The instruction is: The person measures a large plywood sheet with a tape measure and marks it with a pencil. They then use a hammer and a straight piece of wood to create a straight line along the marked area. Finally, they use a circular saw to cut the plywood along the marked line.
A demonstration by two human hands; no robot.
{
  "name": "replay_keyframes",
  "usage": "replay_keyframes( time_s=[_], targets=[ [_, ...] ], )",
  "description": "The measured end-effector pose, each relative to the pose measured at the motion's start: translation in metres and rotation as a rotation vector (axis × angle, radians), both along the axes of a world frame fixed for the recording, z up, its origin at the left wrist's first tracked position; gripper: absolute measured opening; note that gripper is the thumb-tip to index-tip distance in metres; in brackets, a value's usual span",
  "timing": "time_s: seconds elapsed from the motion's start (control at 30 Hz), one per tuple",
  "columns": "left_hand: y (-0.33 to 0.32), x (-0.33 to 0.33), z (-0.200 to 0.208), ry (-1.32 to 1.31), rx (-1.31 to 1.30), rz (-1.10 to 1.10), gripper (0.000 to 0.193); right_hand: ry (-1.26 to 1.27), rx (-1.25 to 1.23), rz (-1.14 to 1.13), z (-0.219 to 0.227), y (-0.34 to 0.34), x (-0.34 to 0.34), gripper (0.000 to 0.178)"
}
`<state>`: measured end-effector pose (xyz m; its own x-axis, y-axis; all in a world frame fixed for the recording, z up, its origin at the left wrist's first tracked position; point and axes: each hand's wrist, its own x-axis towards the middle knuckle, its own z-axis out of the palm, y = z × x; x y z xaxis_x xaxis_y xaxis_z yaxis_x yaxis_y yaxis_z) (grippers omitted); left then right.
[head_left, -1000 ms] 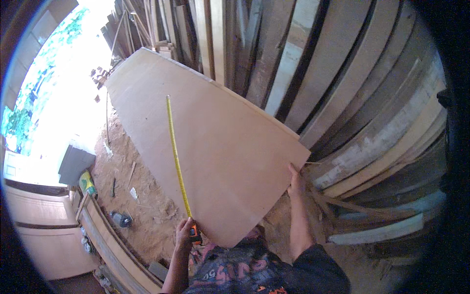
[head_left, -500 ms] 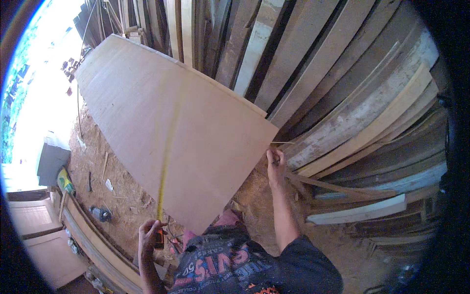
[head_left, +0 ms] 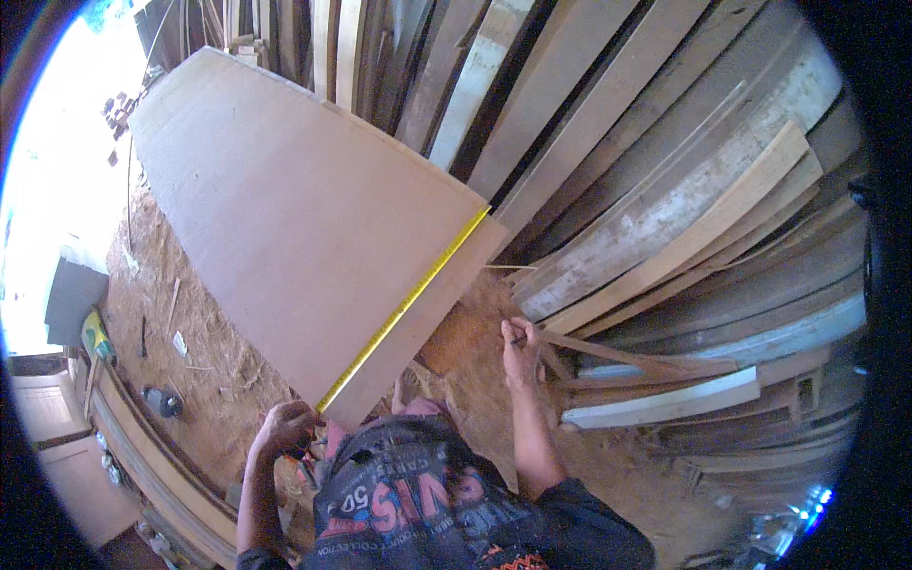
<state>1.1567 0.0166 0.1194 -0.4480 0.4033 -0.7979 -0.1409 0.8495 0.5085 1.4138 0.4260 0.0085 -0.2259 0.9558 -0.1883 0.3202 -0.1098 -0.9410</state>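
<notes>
A long flat sheet of plywood [head_left: 275, 218] stretches from just before me to the far left. Across its near end lies a yellow tape measure blade [head_left: 404, 309], reaching the far right edge. My left hand [head_left: 285, 427] is closed round the tape measure's case at the near left edge; the fingers and shadow mostly hide the case. Off the sheet's right side, my right hand [head_left: 519, 351] hangs in the air with its fingers curled. A short dark pen-like stick [head_left: 518, 340] shows between them, too small to name surely.
Many timber planks [head_left: 570, 104] lean along the back and right. Sawdust and scraps cover the ground [head_left: 209, 380]. A dark power tool [head_left: 162, 402] lies at left, near a green and yellow bag [head_left: 97, 337] and stacked wooden frames [head_left: 142, 437].
The tape blade has swung from lying up the sheet to crossing its near end. My left hand has come up to the sheet's edge. My right hand has left the right corner, moving nearer me.
</notes>
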Motion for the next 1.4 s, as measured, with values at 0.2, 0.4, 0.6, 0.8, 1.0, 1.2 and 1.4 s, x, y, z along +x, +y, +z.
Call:
replay_keyframes(
  time_s=[0.2,0.4,0.6,0.8,1.0,1.2,1.4],
  targets=[
    [-0.014,0.006,-0.004,-0.056,0.053,0.033,0.028,0.042,-0.033,0.082,0.005,-0.002,0.008,0.029],
    [-0.015,0.011,0.002,-0.182,0.123,0.176,0.029,0.211,-0.110,0.128,0.051,-0.002,-0.015,0.045],
    [-0.019,0.008,-0.019,-0.139,0.172,0.114,0.028,0.166,-0.129,0.502,0.124,0.006,-0.070,0.068],
    [-0.021,0.006,-0.016,-0.188,0.201,0.114,0.028,0.101,-0.227,0.956,0.146,-0.032,-0.140,0.033],
    [-0.015,0.002,-0.006,-0.281,0.106,0.106,0.027,-0.069,-0.231,1.273,0.115,-0.076,-0.182,0.016],
    [-0.014,-0.001,-0.013,-0.285,0.139,0.083,0.030,-0.211,-0.114,1.352,0.090,-0.088,-0.194,0.018],
    [-0.014,-0.004,-0.014,-0.314,0.205,0.091,0.031,-0.227,0.022,1.411,0.079,-0.084,-0.199,0.025]
  ],
)
